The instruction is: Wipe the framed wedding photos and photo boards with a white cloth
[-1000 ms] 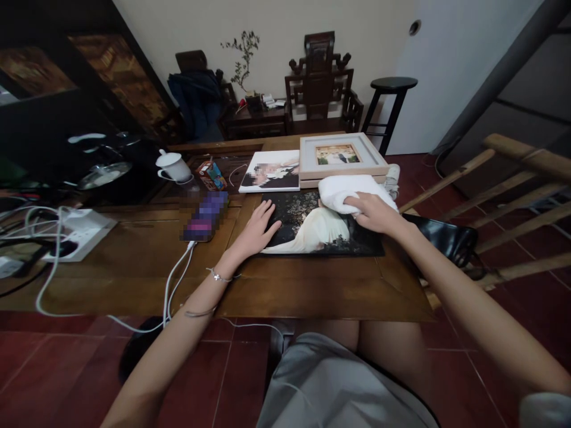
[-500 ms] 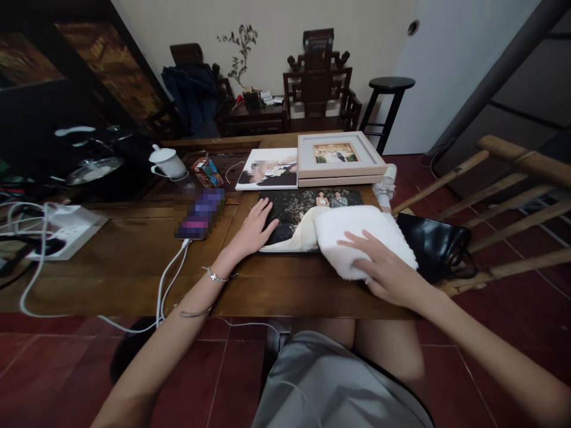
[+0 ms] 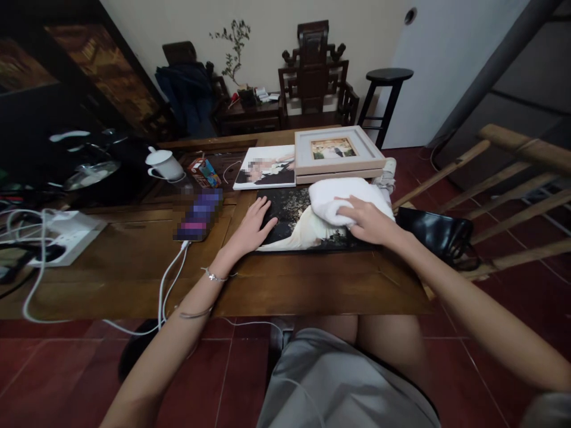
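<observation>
Right of the spread left hand (image 3: pixel 250 230), still laid on the photo panel (image 3: pixel 295 221), the white cloth (image 3: pixel 343 193) gripped in the right hand (image 3: pixel 369 221) has been pushed farther away.

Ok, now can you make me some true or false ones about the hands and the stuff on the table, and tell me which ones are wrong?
1. The left hand rests at the edge of the dark photo panel. True.
2. The right hand is on the lidded cup. False: the right hand is on the white cloth, and the lidded cup stands well apart from both hands.
3. The patterned carton is beside the lidded cup. True.
4. The framed picture lies on top of the white cloth. False: the framed picture lies beyond the white cloth, on the table's far side.
5. The black stool stands past the table. True.
</observation>
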### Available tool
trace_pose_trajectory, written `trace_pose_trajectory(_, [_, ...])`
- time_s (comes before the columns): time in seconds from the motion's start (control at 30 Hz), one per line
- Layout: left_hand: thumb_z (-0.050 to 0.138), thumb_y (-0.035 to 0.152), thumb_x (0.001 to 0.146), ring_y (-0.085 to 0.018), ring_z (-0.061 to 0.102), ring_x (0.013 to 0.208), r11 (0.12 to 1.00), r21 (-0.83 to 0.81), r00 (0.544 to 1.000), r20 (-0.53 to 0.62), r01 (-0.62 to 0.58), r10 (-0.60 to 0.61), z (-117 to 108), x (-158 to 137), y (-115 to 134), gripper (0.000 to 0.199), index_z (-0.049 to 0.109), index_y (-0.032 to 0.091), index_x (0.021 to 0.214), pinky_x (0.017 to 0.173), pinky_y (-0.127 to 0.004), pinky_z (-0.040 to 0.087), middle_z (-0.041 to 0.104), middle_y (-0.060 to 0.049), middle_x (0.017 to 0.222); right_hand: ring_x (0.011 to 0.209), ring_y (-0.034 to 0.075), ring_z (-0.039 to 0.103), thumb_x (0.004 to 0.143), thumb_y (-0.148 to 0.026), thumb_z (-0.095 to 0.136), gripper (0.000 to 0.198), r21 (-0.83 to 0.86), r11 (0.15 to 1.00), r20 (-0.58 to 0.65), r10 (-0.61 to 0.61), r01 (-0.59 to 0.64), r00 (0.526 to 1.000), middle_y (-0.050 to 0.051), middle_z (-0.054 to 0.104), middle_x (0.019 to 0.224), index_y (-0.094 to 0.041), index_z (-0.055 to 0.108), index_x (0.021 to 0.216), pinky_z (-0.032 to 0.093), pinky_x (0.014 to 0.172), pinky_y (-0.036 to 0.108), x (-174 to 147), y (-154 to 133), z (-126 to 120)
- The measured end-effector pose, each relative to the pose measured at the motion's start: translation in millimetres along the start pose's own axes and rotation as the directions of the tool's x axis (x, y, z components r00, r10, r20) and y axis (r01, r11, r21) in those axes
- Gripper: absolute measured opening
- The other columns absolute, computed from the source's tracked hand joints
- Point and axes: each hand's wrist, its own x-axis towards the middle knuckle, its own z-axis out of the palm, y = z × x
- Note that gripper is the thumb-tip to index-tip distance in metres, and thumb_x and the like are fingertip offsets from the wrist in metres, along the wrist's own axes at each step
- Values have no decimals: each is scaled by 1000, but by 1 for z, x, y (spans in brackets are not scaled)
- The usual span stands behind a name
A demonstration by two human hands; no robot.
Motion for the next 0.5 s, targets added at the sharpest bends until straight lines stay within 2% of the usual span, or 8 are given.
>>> trace_pose_trajectory(0.1, [43, 50, 100, -29, 24, 153, 1000, -6, 1000, -2, -2, 2, 0, 0, -1, 62, 42, 14, 150, 125, -51, 20, 32, -17, 163, 94, 30, 62, 71, -7, 45, 39, -81, 995, 13, 59, -58, 998, 13, 68, 101, -20, 65, 102, 50, 78, 41, 22, 16, -1])
trace_pose_trajectory(0.17, [43, 51, 100, -29, 25, 153, 1000, -8, 1000, 1, -3, 3, 0, 0, -2, 62, 42, 15, 151, 125, -51, 20, 33, -16, 163, 92, 31, 62, 72, -7, 45, 38, -93, 993, 7, 77, -76, 997, 13, 67, 98, -19, 65, 101, 49, 78, 41, 29, 22, 1])
trace_pose_trajectory(0.27, [43, 51, 100, -29, 25, 153, 1000, -8, 1000, 0, -3, 3, 0, 0, -2, 62, 42, 14, 150, 125, -50, 19, 34, -17, 162, 110, 34, 61, 71, -4, 45, 43, -58, 996, -16, 68, -69, 998, 16, 67, 115, -19, 66, 106, 49, 92, 50, 27, 21, 6])
trace_pose_trajectory(0.37, [43, 50, 100, -29, 24, 154, 1000, -13, 1000, -5, -1, 1, 1, 0, -1, 62, 42, 14, 150, 126, -50, 19, 33, -17, 163, 133, 37, 51, 71, -2, 48, 47, -22, 998, -35, 53, -54, 998, 20, 59, 138, -16, 66, 112, 38, 111, 61, 10, 8, 10])
trace_pose_trajectory(0.5, [42, 49, 100, -29, 23, 154, 1000, -14, 1000, 2, 11, -11, 1, 0, 1, 62, 42, 11, 150, 126, -50, 18, 32, -19, 163, 142, 38, 43, 69, -1, 50, 43, 40, 999, -11, -18, 18, 1000, 21, 57, 143, -16, 69, 105, 31, 117, 66, -29, -26, 7])
